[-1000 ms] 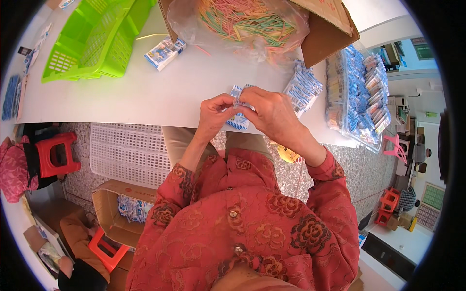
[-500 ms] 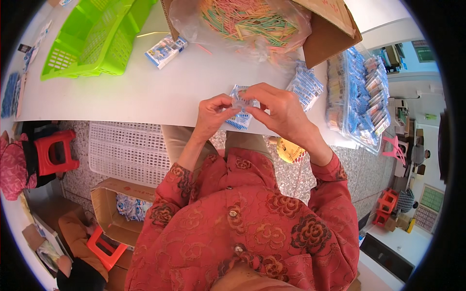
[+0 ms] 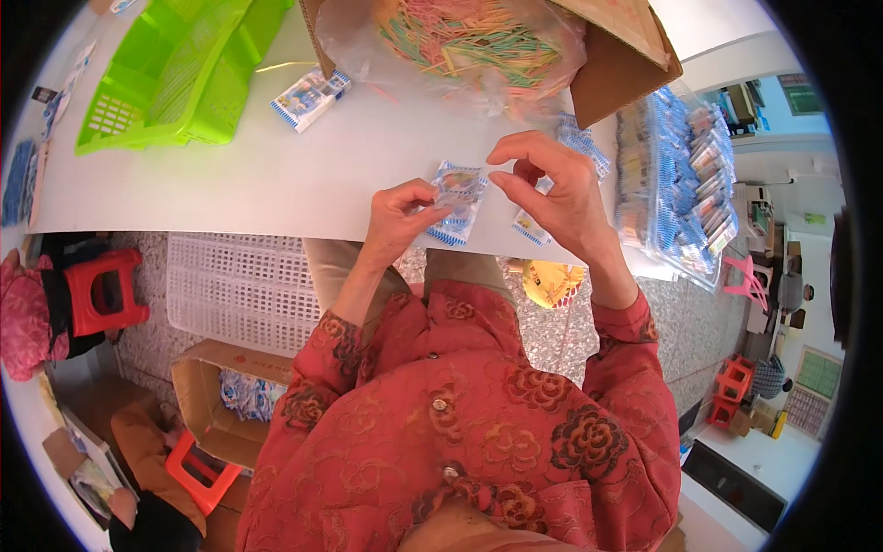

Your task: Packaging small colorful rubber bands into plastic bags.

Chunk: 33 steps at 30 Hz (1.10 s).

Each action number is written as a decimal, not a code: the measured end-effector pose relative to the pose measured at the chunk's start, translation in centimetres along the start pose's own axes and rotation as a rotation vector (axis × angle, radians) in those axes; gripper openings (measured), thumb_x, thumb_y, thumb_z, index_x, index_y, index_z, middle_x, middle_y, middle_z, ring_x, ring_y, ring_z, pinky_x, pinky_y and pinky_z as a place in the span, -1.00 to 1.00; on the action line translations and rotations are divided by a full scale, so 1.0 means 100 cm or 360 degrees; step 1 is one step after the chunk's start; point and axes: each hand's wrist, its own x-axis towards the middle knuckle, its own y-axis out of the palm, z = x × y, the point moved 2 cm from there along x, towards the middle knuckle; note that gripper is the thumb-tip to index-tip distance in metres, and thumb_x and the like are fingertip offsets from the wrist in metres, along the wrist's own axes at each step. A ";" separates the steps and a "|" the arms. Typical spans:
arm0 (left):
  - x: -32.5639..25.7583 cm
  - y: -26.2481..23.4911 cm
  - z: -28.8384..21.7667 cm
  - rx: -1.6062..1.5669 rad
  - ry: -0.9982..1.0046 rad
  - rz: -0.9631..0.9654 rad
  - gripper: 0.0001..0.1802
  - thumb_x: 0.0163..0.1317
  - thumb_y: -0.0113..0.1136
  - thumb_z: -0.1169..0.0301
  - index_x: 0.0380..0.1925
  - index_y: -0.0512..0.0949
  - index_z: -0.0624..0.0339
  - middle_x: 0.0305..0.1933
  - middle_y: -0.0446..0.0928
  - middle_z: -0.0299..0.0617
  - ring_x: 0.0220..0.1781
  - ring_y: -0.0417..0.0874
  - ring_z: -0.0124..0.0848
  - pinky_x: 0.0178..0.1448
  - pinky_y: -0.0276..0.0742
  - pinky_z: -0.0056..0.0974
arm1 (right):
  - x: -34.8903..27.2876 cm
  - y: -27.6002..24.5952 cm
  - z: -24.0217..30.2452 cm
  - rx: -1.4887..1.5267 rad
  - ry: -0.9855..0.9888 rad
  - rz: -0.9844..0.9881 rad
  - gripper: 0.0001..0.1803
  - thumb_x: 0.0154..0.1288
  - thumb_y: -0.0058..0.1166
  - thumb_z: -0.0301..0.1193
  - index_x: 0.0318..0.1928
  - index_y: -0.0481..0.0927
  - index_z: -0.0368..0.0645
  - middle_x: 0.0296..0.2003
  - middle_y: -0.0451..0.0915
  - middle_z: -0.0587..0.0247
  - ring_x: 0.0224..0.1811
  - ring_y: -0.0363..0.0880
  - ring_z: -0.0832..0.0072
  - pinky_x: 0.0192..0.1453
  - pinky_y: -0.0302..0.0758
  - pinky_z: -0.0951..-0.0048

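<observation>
A small clear plastic packet with blue-and-white print (image 3: pixel 458 195) lies near the front edge of the white table. My left hand (image 3: pixel 403 216) pinches its left side between thumb and fingers. To the right of the packet, my right hand (image 3: pixel 555 184) is raised, its thumb and forefinger curved with a gap between them. Nothing shows in that gap. Similar packets (image 3: pixel 531 227) lie under and behind the right hand, partly hidden by it.
A cardboard box (image 3: pixel 635 37) with a plastic bag of thin coloured sticks (image 3: pixel 478 37) stands at the back. A clear bin of packets (image 3: pixel 648 216) is at right. At left are a green basket (image 3: pixel 207 110) and another packet (image 3: pixel 311 98). Below sits a white crate (image 3: pixel 235 285).
My right hand has let go of the packet and moved right, its fingers parting. The packet now shows more fully, still in my left hand.
</observation>
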 end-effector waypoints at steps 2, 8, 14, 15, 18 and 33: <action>-0.002 -0.003 0.001 -0.0013 0.0011 -0.0019 -0.90 0.04 0.30 0.68 -0.43 0.58 0.36 -0.39 0.55 -0.31 -0.32 0.49 -0.61 -0.21 0.45 -0.47 | 0.003 -0.008 -0.004 -0.0042 0.0031 -0.0064 -0.84 0.11 0.20 -0.58 -0.24 0.59 -0.24 -0.34 0.59 0.33 -0.54 0.44 0.68 -0.43 0.40 0.63; -0.009 -0.015 0.004 -0.0072 -0.0109 -0.0190 -0.91 0.04 0.28 0.69 -0.43 0.57 0.37 -0.40 0.54 -0.33 -0.34 0.48 -0.63 -0.24 0.43 -0.51 | 0.040 -0.043 -0.063 -0.0224 0.0082 -0.0422 -0.86 0.17 0.11 -0.54 -0.23 0.59 -0.25 -0.45 0.58 0.34 -0.53 0.47 0.66 -0.41 0.42 0.57; -0.011 -0.021 0.010 0.0039 -0.0034 -0.0168 -0.92 0.05 0.24 0.71 -0.43 0.57 0.39 -0.35 0.55 -0.30 -0.32 0.49 -0.62 -0.24 0.43 -0.49 | 0.085 -0.044 -0.147 -0.0790 -0.0030 -0.0238 -0.90 0.18 0.05 -0.54 -0.27 0.57 -0.23 -0.39 0.62 0.11 -0.43 0.61 0.30 -0.33 0.49 0.35; -0.010 -0.019 0.007 0.0028 -0.0042 -0.0144 -0.92 0.05 0.22 0.72 -0.43 0.57 0.39 -0.32 0.56 -0.29 -0.31 0.48 -0.61 -0.25 0.42 -0.47 | 0.090 -0.042 -0.156 -0.0948 0.0037 -0.0151 -0.92 0.19 0.04 -0.52 -0.30 0.56 -0.23 -0.36 0.62 0.06 -0.38 0.62 0.19 -0.31 0.50 0.27; -0.007 -0.017 0.005 0.0001 0.0025 -0.0087 -0.90 0.03 0.26 0.73 -0.42 0.56 0.40 -0.38 0.54 -0.28 -0.31 0.50 -0.60 -0.19 0.45 -0.48 | 0.104 -0.044 -0.176 -0.1130 -0.0094 0.0072 -0.92 0.19 0.03 -0.48 -0.31 0.53 -0.21 -0.32 0.62 0.08 -0.32 0.60 0.12 -0.26 0.50 0.18; -0.009 -0.022 0.008 0.0001 -0.0004 -0.0094 -0.90 0.02 0.24 0.74 -0.46 0.54 0.41 -0.35 0.53 -0.25 -0.30 0.49 -0.57 -0.19 0.44 -0.47 | 0.142 -0.015 -0.220 -0.1475 -0.0249 0.0358 -0.77 0.11 -0.06 -0.58 -0.20 0.56 -0.29 -0.17 0.56 -0.02 -0.06 0.56 0.06 -0.01 0.54 0.22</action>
